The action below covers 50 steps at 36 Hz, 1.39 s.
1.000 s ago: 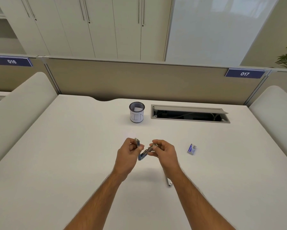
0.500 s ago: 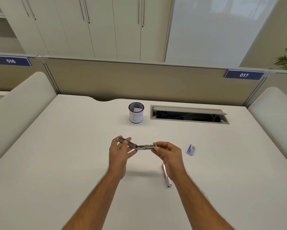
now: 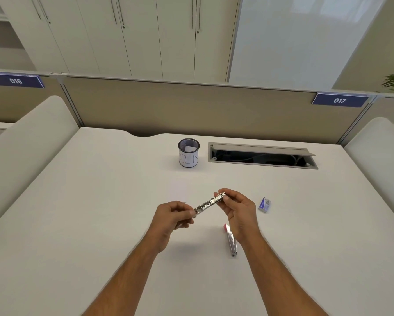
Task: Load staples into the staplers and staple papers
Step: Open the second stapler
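**A:** From the head view, where was the stapler?

**B:** Just below the middle of the frame, lifted off the desk [image 3: 100, 201]. The stapler [image 3: 210, 203] was swung open into one long metal strip, slanting up to the right. The left hand [image 3: 172, 216] pinched its lower end between thumb and curled fingers, and the right hand [image 3: 238, 207] pinched the upper end at the fingertips.

**A:** Any staples in it?

**B:** I couldn't tell; the channel was too small to read. A small blue staple box [image 3: 264, 205] lay on the desk right of the right hand, close by but not touching it.

**A:** And the other stapler?

**B:** A second one, with a pink tip [image 3: 231, 241], lay closed on the desk below the right hand, partly behind the wrist. Nobody was handling it.

**A:** Papers?

**B:** None flat on the desk that I could make out. Only a mesh cup [image 3: 188, 152] above centre with a white slip in it, beside the open cable hatch [image 3: 262, 155].

**A:** So, progress?

**B:** Early, I'd judge. One stapler opened for loading; filling both and all the stapling seemed to be left.
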### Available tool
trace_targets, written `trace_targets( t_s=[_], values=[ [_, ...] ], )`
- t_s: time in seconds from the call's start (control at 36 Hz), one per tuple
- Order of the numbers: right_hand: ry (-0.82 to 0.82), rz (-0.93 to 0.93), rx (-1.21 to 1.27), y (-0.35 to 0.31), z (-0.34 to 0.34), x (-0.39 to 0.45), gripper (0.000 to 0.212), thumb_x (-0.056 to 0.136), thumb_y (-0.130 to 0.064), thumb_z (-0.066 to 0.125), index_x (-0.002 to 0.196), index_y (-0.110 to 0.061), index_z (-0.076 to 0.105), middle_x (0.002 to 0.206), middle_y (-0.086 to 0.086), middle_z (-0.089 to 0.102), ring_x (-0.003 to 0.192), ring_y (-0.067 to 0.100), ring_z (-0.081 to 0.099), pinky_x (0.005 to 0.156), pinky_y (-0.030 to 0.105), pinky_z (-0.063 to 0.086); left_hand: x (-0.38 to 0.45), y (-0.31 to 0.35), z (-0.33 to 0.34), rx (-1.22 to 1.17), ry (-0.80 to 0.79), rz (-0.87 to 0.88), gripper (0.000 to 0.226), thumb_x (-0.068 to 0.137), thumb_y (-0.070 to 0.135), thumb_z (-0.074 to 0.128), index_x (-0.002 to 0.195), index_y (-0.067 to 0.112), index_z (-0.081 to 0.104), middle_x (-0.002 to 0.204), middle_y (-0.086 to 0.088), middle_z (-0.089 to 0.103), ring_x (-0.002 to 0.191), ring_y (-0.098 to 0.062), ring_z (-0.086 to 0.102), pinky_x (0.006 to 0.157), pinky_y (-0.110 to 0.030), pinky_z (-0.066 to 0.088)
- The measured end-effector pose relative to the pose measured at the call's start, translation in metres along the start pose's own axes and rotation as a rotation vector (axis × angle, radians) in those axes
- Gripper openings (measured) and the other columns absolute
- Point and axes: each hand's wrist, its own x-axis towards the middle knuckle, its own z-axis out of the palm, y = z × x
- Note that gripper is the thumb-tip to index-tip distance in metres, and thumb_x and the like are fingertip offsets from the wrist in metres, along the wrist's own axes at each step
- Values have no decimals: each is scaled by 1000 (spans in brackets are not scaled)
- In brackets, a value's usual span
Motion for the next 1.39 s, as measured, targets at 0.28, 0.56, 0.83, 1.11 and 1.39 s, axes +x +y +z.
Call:
trace_targets(
  t_s=[0.28,0.56,0.83,1.11,1.39],
  values=[
    [-10,26,24,1,4,0,24,98,12,52,116,8,65,110,29,71,109,41,71,87,39,62,1,6,11,130,-81,42,7,84,11,81,90,9,77,85,-20,75,68,-24,69,59,-27,53],
    [-72,41,-39,9,7,-1,29,98,8,55,123,-2,66,110,28,72,100,34,73,83,34,61,4,7,17,216,-112,159,34,94,8,67,121,28,72,90,-9,75,77,-26,74,73,-34,61],
    [-127,31,-53,14,9,0,27,96,10,57,116,-2,72,103,22,69,93,26,71,82,30,60,16,5,30,818,-109,460,49,95,28,61,137,52,54,85,8,64,76,-8,59,78,-32,55],
    [-119,-1,-126,16,8,-2,31,98,10,55,118,-5,73,99,21,74,92,26,73,85,30,59,16,8,36,968,-114,564,40,93,31,50,131,44,50,84,3,67,78,-14,60,76,-39,54],
    [-99,18,-128,15,4,-2,26,96,11,55,106,-1,77,100,22,76,93,28,74,81,30,61,19,4,37,951,-74,568,15,94,29,58,106,34,66,76,10,65,70,-8,55,64,-29,48]
  ],
)
